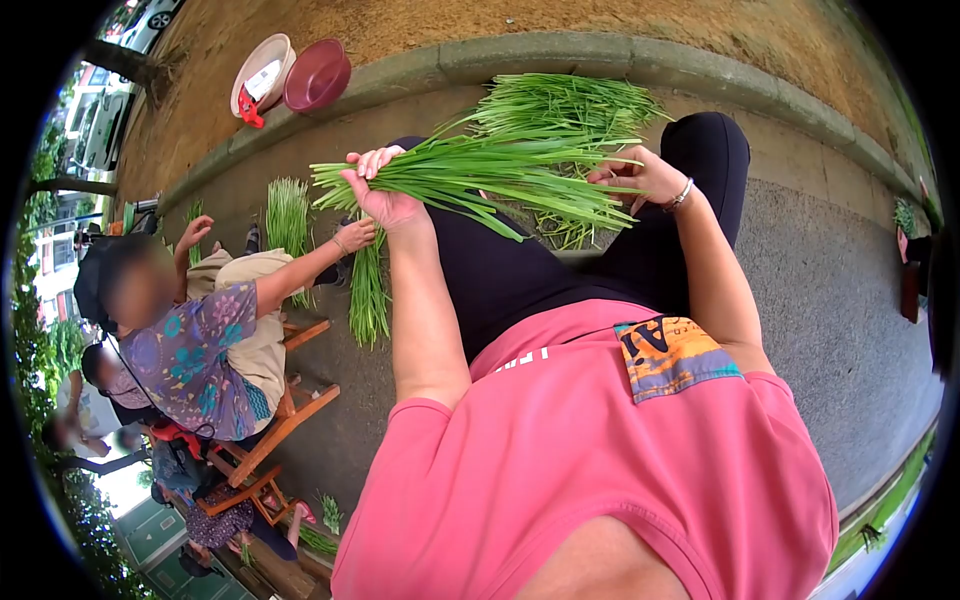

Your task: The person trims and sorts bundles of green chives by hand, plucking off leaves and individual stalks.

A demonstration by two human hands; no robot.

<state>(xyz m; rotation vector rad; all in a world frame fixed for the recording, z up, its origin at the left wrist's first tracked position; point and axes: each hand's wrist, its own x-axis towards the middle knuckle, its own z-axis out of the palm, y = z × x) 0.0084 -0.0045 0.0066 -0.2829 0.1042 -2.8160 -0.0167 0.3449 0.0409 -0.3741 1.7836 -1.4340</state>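
My left hand is closed around the pale stem end of a bunch of garlic chives. The long green leaves fan out to the right above my lap. At their tips, my right hand, with a band on the wrist, has its fingers curled and pinched on some of the leaves. Beyond the bunch, a larger heap of garlic chives lies on the ground by the kerb. Loose leaves show between my legs, partly hidden by the bunch.
A person in a flowered shirt sits on a wooden stool at left, one hand by another chive bundle. More chives lie nearby. A pink basin and dark red basin stand beyond the kerb.
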